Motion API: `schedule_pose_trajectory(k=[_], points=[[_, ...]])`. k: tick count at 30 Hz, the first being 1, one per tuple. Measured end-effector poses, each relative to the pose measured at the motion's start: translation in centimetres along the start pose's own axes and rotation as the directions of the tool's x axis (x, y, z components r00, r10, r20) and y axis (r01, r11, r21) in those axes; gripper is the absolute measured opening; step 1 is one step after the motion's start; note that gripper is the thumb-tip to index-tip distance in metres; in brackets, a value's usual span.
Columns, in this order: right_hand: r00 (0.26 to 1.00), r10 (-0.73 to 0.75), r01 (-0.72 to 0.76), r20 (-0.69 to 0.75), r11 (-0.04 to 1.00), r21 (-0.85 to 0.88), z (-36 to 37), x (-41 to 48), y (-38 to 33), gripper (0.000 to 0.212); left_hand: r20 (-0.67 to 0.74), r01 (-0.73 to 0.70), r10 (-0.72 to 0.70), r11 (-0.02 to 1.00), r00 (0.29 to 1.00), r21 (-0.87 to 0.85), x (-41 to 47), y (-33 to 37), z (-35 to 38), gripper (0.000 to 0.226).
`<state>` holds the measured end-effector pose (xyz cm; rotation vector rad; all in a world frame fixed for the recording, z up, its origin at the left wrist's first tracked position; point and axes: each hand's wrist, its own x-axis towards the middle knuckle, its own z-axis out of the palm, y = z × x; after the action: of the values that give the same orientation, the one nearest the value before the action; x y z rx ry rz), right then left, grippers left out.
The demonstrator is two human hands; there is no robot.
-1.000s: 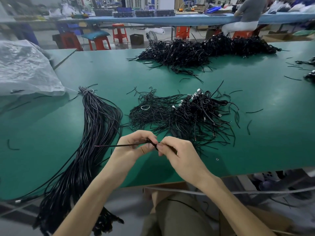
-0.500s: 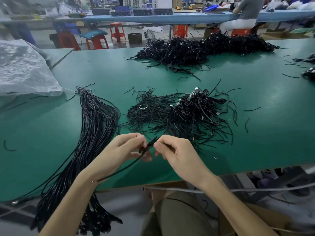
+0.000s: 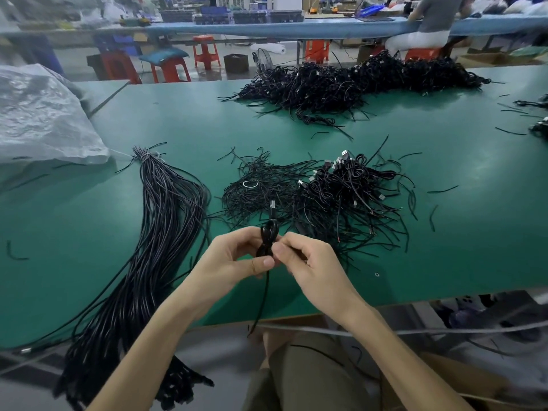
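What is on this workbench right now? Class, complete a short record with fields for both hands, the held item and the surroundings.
left hand: pinches the black cable
right hand: pinches the same loop
black cable: looped, plug upward, tail hanging down
table: green
left side: tied cable bundle
behind hands: loose cable heap

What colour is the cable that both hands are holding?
The cable is black, its plug tip silvery; the head view shows it.
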<state>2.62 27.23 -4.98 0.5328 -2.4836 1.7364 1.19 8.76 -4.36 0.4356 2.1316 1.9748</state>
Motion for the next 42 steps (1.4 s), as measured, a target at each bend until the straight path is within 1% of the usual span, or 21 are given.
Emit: schedule_pose_trajectory(k=[4, 6, 8, 11, 13, 15, 16, 18, 21, 23, 24, 26, 27, 30, 33, 35, 36, 37, 39, 40, 42], points=[[0.994, 0.092, -0.098, 0.055, 0.988, 0.119, 0.0, 0.0, 0.3, 0.033, -0.075, -0.07, 0.077, 0.993, 0.994, 0.094, 0.0, -0.2, -0.4, 0.03], [0.981, 0.153, -0.182, 0.122, 0.944, 0.275, 0.0, -0.1, 0.3, 0.034, -0.084, -0.134, 0.144, 0.984, 0.986, 0.114, -0.2, 0.0, -0.4, 0.027], [0.955, 0.201, -0.283, 0.22, 0.841, 0.462, -0.1, -0.3, 0.2, 0.033, -0.084, -0.216, 0.225, 0.971, 0.971, 0.102, -0.2, 0.2, -0.4, 0.023], [0.906, 0.178, -0.408, 0.384, 0.608, 0.681, 0.1, -0.6, -0.2, 0.026, -0.099, -0.315, 0.322, 0.946, 0.942, 0.081, -0.4, 0.9, 0.0, 0.012], [0.878, 0.156, -0.467, 0.452, 0.488, 0.738, 0.2, -0.7, -0.3, 0.025, -0.114, -0.324, 0.329, 0.944, 0.938, 0.054, -0.4, 1.3, 0.3, 0.012], [0.858, 0.171, -0.508, 0.485, 0.426, 0.749, 0.4, -0.9, -0.4, 0.026, -0.154, -0.319, 0.333, 0.941, 0.93, 0.11, -0.4, 1.4, 0.5, 0.023], [0.855, 0.182, -0.514, 0.485, 0.423, 0.746, 0.4, -0.9, -0.4, 0.027, -0.17, -0.313, 0.335, 0.939, 0.927, 0.143, -0.4, 1.4, 0.6, 0.029], [0.871, 0.199, -0.484, 0.449, 0.5, 0.718, 0.3, -1.0, -0.6, 0.029, -0.166, -0.29, 0.311, 0.947, 0.936, 0.135, -0.5, 1.5, 0.5, 0.034], [0.913, 0.216, -0.394, 0.348, 0.689, 0.608, -0.1, -0.9, -1.1, 0.032, -0.11, -0.179, 0.169, 0.98, 0.979, -0.085, -0.9, 1.3, 0.3, 0.019], [0.941, 0.217, -0.324, 0.261, 0.803, 0.501, -0.4, -0.8, -1.2, 0.034, -0.079, -0.061, 0.042, 0.963, 0.996, -0.262, -1.1, 1.0, 0.1, 0.005], [0.951, 0.205, -0.291, 0.229, 0.844, 0.451, -0.5, -0.8, -1.1, 0.035, -0.072, -0.019, -0.003, 0.953, 0.997, -0.303, -1.0, 0.7, 0.0, 0.016], [0.966, 0.179, -0.239, 0.188, 0.894, 0.378, -0.5, -0.9, -1.0, 0.034, -0.047, 0.031, -0.046, 0.959, 0.998, -0.28, -0.8, 0.3, -0.3, 0.039], [0.97, 0.171, -0.224, 0.174, 0.909, 0.353, -0.5, -0.9, -1.0, 0.034, -0.024, 0.049, -0.057, 0.969, 0.998, -0.243, -0.7, 0.2, -0.3, 0.044], [0.971, 0.176, -0.218, 0.16, 0.928, 0.302, -0.4, -0.9, -0.7, 0.034, 0.081, 0.037, -0.026, 0.991, 0.996, -0.132, -0.8, 0.2, -0.3, 0.032], [0.965, 0.194, -0.245, 0.179, 0.909, 0.337, -0.4, -1.0, -0.3, 0.034, -0.007, -0.117, 0.117, 0.993, 0.993, 0.011, -0.8, 0.2, -0.2, 0.022], [0.954, 0.215, -0.286, 0.211, 0.864, 0.413, -0.3, -1.1, -0.1, 0.033, -0.066, -0.223, 0.228, 0.972, 0.971, 0.076, -0.6, 0.1, 0.1, 0.02], [0.944, 0.224, -0.317, 0.241, 0.82, 0.477, -0.2, -1.2, -0.1, 0.032, -0.082, -0.268, 0.275, 0.959, 0.958, 0.089, -0.5, -0.1, 0.3, 0.021], [0.93, 0.232, -0.358, 0.286, 0.749, 0.557, -0.1, -1.2, -0.2, 0.031, -0.095, -0.305, 0.315, 0.947, 0.944, 0.104, -0.4, -0.1, 0.6, 0.023], [0.893, 0.229, -0.446, 0.387, 0.558, 0.7, 0.0, -1.2, -0.4, 0.029, -0.119, -0.359, 0.379, 0.919, 0.918, 0.164, -0.4, -0.1, 0.8, 0.03], [0.877, 0.222, -0.479, 0.426, 0.475, 0.738, 0.0, -1.2, -0.4, 0.029, -0.126, -0.379, 0.408, 0.902, 0.904, 0.207, -0.5, 0.0, 0.9, 0.035], [0.845, 0.215, -0.534, 0.489, 0.372, 0.759, 0.0, -1.2, -0.5, 0.027, -0.14, -0.398, 0.456, 0.862, 0.879, 0.313, -0.6, 0.3, 0.7, 0.039]])
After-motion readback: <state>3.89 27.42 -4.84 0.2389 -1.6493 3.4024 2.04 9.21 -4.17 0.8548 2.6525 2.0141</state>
